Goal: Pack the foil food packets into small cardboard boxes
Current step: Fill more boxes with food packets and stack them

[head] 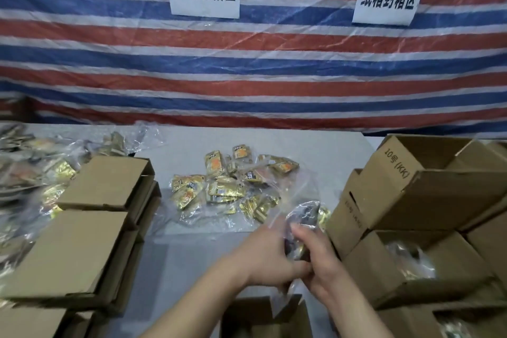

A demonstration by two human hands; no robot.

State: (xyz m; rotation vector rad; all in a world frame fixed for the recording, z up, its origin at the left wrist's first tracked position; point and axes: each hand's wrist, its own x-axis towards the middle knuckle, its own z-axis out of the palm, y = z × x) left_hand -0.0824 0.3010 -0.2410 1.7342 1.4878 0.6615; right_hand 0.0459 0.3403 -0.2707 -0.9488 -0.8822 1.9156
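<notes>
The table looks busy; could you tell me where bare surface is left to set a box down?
Bare table runs along the back, before the striped tarp, and in the lane between the closed boxes and both hands. The centre holds loose foil packets; the open boxes crowd the right.

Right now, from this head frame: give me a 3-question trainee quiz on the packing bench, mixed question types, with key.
1. True or false: both hands, left and right, grip the same clear plastic bag of gold foil packets.
2. The loose pile of gold foil packets lies: A) inside a box, B) on the white table top, C) on the floor.
3. Fill in: the open brown cardboard box printed "10" stands to the person's ____.

Key: 1 true; 2 B; 3 right.
</notes>
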